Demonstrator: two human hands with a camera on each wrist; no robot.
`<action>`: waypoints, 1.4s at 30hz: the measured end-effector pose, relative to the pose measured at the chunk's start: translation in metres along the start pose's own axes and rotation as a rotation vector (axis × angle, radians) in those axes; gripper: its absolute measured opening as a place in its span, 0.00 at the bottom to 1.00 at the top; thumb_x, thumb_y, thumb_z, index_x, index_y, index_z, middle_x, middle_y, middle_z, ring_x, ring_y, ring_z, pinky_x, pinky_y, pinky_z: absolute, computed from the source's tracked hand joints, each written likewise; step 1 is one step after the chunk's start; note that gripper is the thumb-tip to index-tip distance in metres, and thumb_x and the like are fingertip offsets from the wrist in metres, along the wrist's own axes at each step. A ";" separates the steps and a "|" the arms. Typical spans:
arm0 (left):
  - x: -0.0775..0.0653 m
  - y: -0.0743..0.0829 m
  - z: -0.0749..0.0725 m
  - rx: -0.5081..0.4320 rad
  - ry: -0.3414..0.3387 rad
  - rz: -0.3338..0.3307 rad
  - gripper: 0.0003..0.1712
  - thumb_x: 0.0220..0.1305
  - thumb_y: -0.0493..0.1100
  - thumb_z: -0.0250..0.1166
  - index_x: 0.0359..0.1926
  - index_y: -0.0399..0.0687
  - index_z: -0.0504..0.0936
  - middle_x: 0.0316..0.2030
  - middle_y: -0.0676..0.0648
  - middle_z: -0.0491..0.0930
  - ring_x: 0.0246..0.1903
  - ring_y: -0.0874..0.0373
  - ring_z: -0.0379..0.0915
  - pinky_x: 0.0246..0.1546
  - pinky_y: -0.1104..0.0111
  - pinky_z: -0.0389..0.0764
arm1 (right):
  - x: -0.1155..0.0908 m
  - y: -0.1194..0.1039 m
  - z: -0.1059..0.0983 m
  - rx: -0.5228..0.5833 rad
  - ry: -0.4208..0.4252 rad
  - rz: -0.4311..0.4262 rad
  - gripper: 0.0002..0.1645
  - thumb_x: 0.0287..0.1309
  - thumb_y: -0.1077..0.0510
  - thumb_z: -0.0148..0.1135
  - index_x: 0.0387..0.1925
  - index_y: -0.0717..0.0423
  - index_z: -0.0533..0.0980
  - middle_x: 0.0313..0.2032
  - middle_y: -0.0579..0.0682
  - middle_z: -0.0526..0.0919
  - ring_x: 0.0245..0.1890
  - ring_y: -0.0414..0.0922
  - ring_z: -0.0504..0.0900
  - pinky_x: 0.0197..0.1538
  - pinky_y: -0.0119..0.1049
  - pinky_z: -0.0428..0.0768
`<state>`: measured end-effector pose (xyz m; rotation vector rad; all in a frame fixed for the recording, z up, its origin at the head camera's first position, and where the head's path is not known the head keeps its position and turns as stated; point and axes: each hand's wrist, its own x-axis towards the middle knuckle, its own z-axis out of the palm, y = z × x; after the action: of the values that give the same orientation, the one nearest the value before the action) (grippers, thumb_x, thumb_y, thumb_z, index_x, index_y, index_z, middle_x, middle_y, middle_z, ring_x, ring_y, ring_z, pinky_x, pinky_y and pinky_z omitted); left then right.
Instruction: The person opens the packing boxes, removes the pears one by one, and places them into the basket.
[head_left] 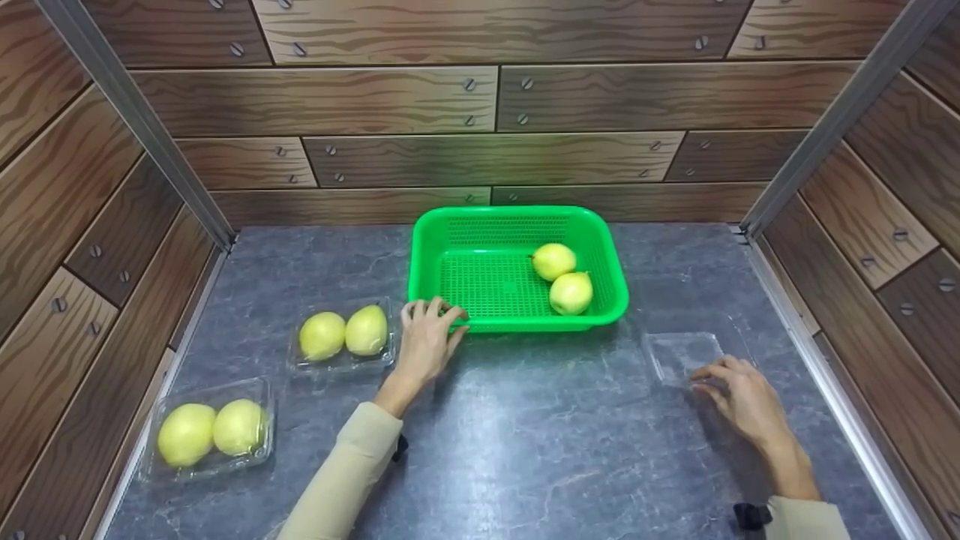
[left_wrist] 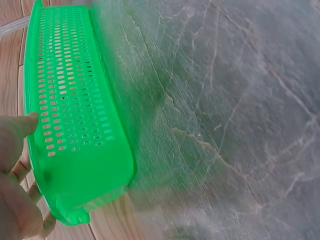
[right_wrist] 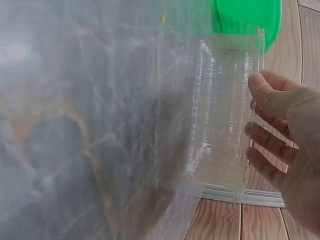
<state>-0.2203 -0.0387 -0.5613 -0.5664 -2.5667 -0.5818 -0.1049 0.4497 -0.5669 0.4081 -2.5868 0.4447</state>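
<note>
My left hand (head_left: 426, 341) grips the front left corner of a green plastic basket (head_left: 517, 323), thumb outside and fingers over the rim. In the left wrist view, the thumb (left_wrist: 26, 123) lies against the rim beside the slotted wall. Two yellow-green pears (head_left: 553, 262) sit in the basket's right half. To the right, my right hand (head_left: 742, 401) pinches the edge of a clear plastic container (head_left: 686, 358) on the table. The right wrist view shows the thumb (right_wrist: 270, 95) at the rim of this see-through container (right_wrist: 225, 105), with the other fingers behind the edge.
Left of the basket, a clear plastic box (head_left: 341, 367) holds two pears (head_left: 322, 336). Nearer the front left, another clear box (head_left: 225, 469) holds two more pears (head_left: 239, 427). Wood-patterned walls (head_left: 397, 97) and metal rails (head_left: 855, 420) bound the grey marbled table (head_left: 517, 435).
</note>
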 end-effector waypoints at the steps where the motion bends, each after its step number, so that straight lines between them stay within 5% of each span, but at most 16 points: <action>1: 0.000 0.000 0.000 0.003 0.007 0.002 0.06 0.67 0.50 0.73 0.43 0.59 0.86 0.45 0.47 0.82 0.49 0.45 0.76 0.63 0.41 0.74 | 0.002 0.002 0.001 -0.001 -0.006 0.000 0.17 0.39 0.70 0.83 0.32 0.50 0.88 0.30 0.45 0.84 0.30 0.46 0.78 0.32 0.40 0.79; 20: 0.000 0.000 0.001 0.009 0.037 0.021 0.07 0.65 0.50 0.74 0.42 0.60 0.86 0.43 0.47 0.82 0.47 0.46 0.76 0.61 0.42 0.75 | 0.035 0.023 0.009 -0.017 -0.084 0.029 0.12 0.51 0.68 0.77 0.36 0.52 0.89 0.32 0.49 0.84 0.32 0.49 0.78 0.33 0.41 0.77; 27: 0.000 0.000 0.001 0.015 0.032 0.018 0.07 0.66 0.50 0.73 0.42 0.60 0.86 0.44 0.47 0.81 0.48 0.46 0.76 0.62 0.42 0.75 | 0.048 0.031 0.016 0.003 -0.082 0.043 0.11 0.53 0.69 0.76 0.38 0.54 0.89 0.33 0.53 0.84 0.34 0.54 0.81 0.36 0.52 0.80; 42: 0.000 -0.001 0.001 0.020 0.033 0.010 0.07 0.66 0.50 0.73 0.42 0.59 0.86 0.44 0.47 0.82 0.48 0.46 0.76 0.62 0.42 0.75 | 0.074 0.046 0.030 0.009 -0.083 0.085 0.11 0.58 0.69 0.73 0.40 0.53 0.88 0.35 0.56 0.83 0.37 0.59 0.81 0.37 0.59 0.81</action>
<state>-0.2211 -0.0394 -0.5624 -0.5580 -2.5347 -0.5575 -0.1959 0.4646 -0.5652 0.3265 -2.6909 0.4784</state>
